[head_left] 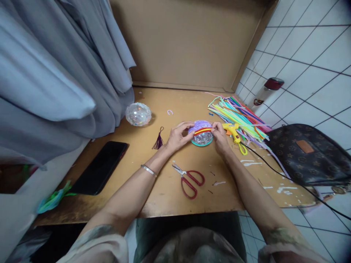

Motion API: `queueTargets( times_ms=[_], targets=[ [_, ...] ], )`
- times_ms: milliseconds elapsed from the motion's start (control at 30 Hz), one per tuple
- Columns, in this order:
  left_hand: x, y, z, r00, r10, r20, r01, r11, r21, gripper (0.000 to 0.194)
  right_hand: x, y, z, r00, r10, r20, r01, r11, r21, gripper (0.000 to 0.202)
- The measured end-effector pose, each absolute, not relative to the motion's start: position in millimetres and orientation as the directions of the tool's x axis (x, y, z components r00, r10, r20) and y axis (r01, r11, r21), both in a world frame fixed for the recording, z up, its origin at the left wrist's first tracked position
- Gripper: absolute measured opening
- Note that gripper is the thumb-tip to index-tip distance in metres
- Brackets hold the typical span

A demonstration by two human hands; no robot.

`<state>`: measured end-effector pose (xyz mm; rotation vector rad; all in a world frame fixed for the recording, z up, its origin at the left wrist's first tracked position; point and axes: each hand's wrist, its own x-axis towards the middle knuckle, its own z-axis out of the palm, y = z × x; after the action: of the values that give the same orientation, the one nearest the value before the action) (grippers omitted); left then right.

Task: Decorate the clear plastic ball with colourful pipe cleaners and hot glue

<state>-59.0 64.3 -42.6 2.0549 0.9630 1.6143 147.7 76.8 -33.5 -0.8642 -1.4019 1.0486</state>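
Note:
A clear faceted ball [202, 139] is between my two hands over the table. Purple strips cover its top, a red and yellow band [203, 130] crosses its middle, and a teal rim shows at its bottom. My left hand [179, 136] grips the ball's left side, fingers on the purple part and thumb near the band. At the right end of the band, my right hand [218, 133] pinches with its fingertips. Just right of that hand lies a yellow glue gun [233, 132]. Below the ball rest red-handled scissors [189, 179], blades partly apart.
Pipe cleaners [241, 115] of many colours are piled at the back right, beside a dark patterned bag [309, 153]. A second clear ball [138, 114], a purple tassel [158, 140] and a black phone [100, 168] lie leftward. The glue gun's black cord [276, 171] runs right. A grey curtain [55, 73] hangs left.

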Motion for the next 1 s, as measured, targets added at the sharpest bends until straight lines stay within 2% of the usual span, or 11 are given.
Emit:
queueTargets(
  times_ms=[167,267,567,733,867,1000],
  targets=[
    [-62.1,72.6,-46.1,0.101,0.8,0.592,0.1,-0.6,0.794,0.033,147.5,77.2,-35.0,-0.09,0.935,0.342,-0.056,0.338,-0.939,0.024],
    [-65.9,77.2,-47.0,0.1,0.837,0.538,0.001,-0.54,0.841,0.038,146.3,76.5,-34.2,-0.084,0.944,0.319,-0.024,0.318,-0.948,0.026],
    [-60.1,76.7,-54.3,0.132,0.89,0.437,-0.037,-0.437,0.899,0.058,144.0,75.5,-26.9,-0.082,0.949,0.304,-0.119,0.294,-0.949,0.039],
    [-59.9,80.2,-58.9,0.121,0.898,0.424,-0.066,-0.419,0.906,0.058,147.0,74.2,-22.7,-0.064,0.961,0.269,-0.188,0.253,-0.949,0.053],
    [-61.3,81.4,-59.2,0.116,0.899,0.421,-0.043,-0.419,0.907,0.058,149.9,76.2,-23.8,-0.02,0.974,0.226,-0.291,0.211,-0.933,0.054],
    [-63.4,83.6,-60.9,0.096,0.896,0.434,-0.023,-0.434,0.901,0.057,152.4,79.0,-27.4,0.019,0.977,0.211,-0.247,0.209,-0.946,0.054]
  ],
)
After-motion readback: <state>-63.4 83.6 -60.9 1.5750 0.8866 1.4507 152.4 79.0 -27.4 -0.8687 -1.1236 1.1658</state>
